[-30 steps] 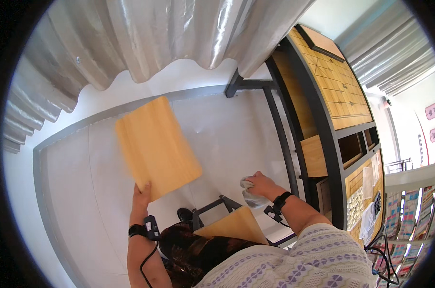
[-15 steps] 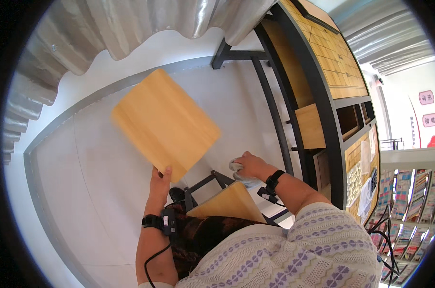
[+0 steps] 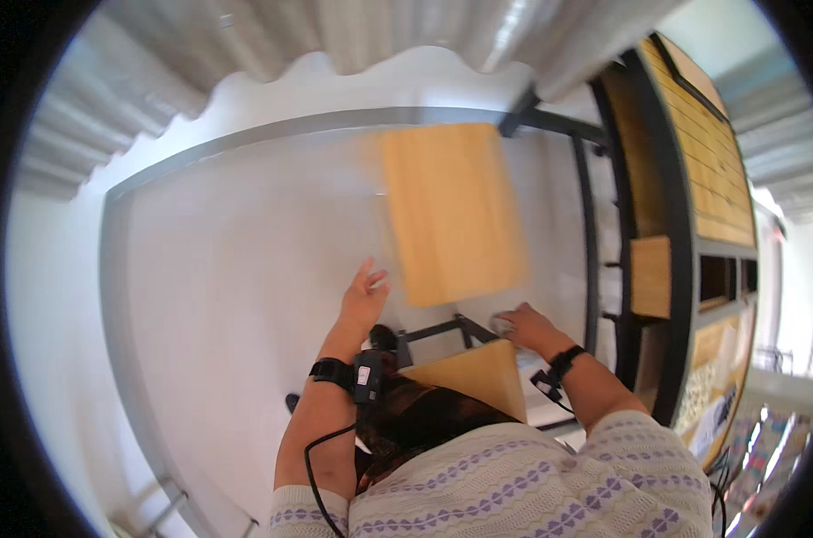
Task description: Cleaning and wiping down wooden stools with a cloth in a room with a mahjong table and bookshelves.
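Note:
My left hand (image 3: 365, 294) is off the wooden stool seat, fingers spread, a small gap from its left edge. The light wooden seat (image 3: 451, 215), square with a pale grain and smeared by motion, lies in front of me. In my right hand (image 3: 530, 327) a greyish cloth (image 3: 502, 325) is bunched up, near the seat's lower right corner. A second wooden stool seat (image 3: 469, 377) is just below my hands, partly covered by my dark patterned clothing. Dark metal stool legs (image 3: 435, 332) show between the two seats.
A dark-framed table (image 3: 680, 233) with a wooden drawer (image 3: 650, 276) and board-game grids on its top runs along the right. Grey curtains (image 3: 353, 36) hang at the far wall. A grey skirting strip (image 3: 272, 127) edges the pale floor. Both wrists wear black straps with small devices.
My left hand has let go of the seat's lower corner and its fingers have opened. The view has turned, so seat and table sit farther right. The right hand still holds the cloth.

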Motion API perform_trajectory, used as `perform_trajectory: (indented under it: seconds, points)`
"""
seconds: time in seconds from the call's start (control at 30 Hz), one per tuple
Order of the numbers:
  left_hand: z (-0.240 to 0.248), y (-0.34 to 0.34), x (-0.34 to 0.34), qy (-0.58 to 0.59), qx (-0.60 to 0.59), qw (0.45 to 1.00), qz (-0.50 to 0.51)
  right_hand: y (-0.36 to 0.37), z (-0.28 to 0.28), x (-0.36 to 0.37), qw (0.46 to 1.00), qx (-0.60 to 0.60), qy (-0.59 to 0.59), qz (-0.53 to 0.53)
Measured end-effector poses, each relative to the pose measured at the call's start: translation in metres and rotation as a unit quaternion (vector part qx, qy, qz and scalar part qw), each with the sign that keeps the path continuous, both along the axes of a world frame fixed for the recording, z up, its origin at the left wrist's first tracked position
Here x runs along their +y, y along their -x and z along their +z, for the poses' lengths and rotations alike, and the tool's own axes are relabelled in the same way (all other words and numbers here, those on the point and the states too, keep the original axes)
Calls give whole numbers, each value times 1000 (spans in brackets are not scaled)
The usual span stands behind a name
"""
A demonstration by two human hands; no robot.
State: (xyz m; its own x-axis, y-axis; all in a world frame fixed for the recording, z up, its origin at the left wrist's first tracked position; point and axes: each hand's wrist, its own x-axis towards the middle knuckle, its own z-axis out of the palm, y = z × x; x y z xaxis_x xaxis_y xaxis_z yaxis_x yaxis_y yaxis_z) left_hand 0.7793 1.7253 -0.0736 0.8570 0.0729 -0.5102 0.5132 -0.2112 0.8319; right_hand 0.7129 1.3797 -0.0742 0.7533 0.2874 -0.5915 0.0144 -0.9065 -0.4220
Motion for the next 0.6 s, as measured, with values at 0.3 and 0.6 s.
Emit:
perform_trajectory:
  seconds: [0.3,0.6]
  points:
    - [6,110,136,-117,-49,958,258,-27,-51,-73,996,-11,7,94]
    - [42,369,147,-205,107,814,533,-100,-85,-44,996,8,-47,71]
